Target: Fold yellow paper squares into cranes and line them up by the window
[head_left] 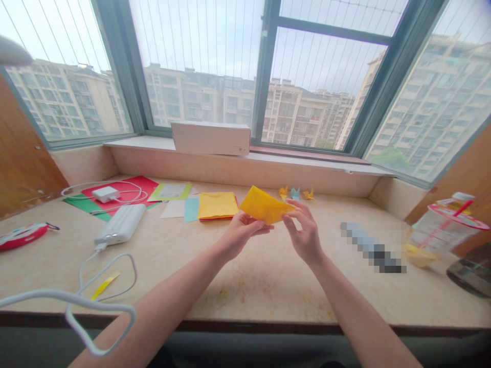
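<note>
A yellow-orange sheet of paper [264, 204], folded, is held up above the stone counter between both hands. My left hand [240, 234] pinches its lower left edge, fingers closed under the sheet. My right hand [305, 232] pinches the right corner between thumb and fingertips. Behind the sheet lies a stack of yellow paper [217, 205] on the counter, with light blue and white sheets beside it. Three small folded paper cranes [295, 193] stand at the back near the wall.
A white power bank [120, 224] with a white cable [92, 301] lies at left, near a charger on red and green paper [126, 185]. A white box [210, 138] sits on the window sill. A clear lidded cup [447, 225] stands at right.
</note>
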Demonstrator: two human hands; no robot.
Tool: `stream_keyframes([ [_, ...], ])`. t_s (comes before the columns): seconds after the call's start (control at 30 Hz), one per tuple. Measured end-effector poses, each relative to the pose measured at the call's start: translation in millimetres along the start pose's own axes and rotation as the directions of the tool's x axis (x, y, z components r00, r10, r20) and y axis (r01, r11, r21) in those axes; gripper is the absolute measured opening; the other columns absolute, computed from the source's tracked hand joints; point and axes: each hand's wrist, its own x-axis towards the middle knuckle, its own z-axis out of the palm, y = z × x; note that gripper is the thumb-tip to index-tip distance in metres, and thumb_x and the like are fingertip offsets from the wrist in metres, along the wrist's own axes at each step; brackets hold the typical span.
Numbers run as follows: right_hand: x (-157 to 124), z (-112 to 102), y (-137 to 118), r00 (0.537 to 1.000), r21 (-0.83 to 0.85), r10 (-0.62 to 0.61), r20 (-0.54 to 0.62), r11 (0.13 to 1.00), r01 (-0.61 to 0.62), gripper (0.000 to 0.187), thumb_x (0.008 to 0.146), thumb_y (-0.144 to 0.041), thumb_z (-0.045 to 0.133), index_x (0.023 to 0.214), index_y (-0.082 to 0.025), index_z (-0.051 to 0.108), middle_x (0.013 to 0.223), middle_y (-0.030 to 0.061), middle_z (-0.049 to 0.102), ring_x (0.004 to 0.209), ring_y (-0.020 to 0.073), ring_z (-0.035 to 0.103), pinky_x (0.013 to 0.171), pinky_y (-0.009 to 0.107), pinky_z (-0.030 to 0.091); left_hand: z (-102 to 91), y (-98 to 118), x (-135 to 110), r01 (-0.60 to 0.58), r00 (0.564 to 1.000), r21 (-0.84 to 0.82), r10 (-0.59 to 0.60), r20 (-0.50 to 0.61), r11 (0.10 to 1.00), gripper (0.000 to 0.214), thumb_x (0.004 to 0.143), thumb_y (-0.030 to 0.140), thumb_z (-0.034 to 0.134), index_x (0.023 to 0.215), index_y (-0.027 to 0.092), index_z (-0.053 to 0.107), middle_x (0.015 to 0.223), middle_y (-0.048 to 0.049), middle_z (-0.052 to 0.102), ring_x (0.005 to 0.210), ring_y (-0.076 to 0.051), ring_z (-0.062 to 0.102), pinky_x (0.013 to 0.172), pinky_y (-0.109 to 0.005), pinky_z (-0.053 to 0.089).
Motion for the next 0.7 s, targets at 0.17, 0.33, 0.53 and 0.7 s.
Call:
stream_keyframes([
  [0.17,-1.7,0.7,-1.3,0.997,0.03,-0.049,0.063,0.998,0.048,0.014,0.094,-0.03,0.059,0.087,-0.022,0.068,0.113,0.0108,0.061,0.111,0.0249,0.059,0.098,0.046,0.048,1.9,-1.2,-2.4,0.009,1.0,-0.061,-0.009,-0.002,0.998,0.039,0.077,0.036,0.077,0.108,0.014,0.068,0.103,-0.0127,0.074,0.078,-0.023,0.073,0.078,-0.039,0.058],
  [0.33,-2.3,-4.5,-5.4,0.965,0.071,-0.157,0.212,0.987,0.145,0.014,0.086,-0.026,0.07,0.1,-0.024,0.069,0.128,0.0113,0.053,0.117,0.0268,0.056,0.101,0.048,0.047,1.7,-1.9,-2.1,0.0,0.993,-0.026,-0.003,-0.121,1.0,0.039,0.075,0.032,0.079,0.106,0.011,0.067,0.107,-0.0143,0.071,0.084,-0.022,0.07,0.068,-0.031,0.058],
  [0.53,-1.9,-7.9,-0.1,0.926,0.099,-0.179,0.331,0.983,0.154,0.024,0.085,-0.026,0.071,0.109,-0.028,0.071,0.148,0.0103,0.038,0.124,0.0279,0.053,0.104,0.05,0.046,-0.4,-1.9,-1.9,0.047,0.997,0.083,-0.041,-0.065,0.995,0.039,0.077,0.035,0.077,0.106,0.013,0.067,0.102,-0.0124,0.071,0.078,-0.019,0.069,0.059,-0.025,0.056],
  [0.7,-3.4,-2.6,0.8,0.943,0.171,-0.099,0.318,0.984,0.046,0.013,0.091,-0.027,0.064,0.096,-0.026,0.076,0.125,0.01,0.06,0.11,0.0241,0.063,0.096,0.043,0.051,2.6,-3.1,-2.3,0.058,0.998,0.137,-0.054,-0.032,0.989,0.04,0.08,0.041,0.074,0.104,0.011,0.066,0.089,-0.0108,0.073,0.064,-0.017,0.07,0.059,-0.027,0.056],
])
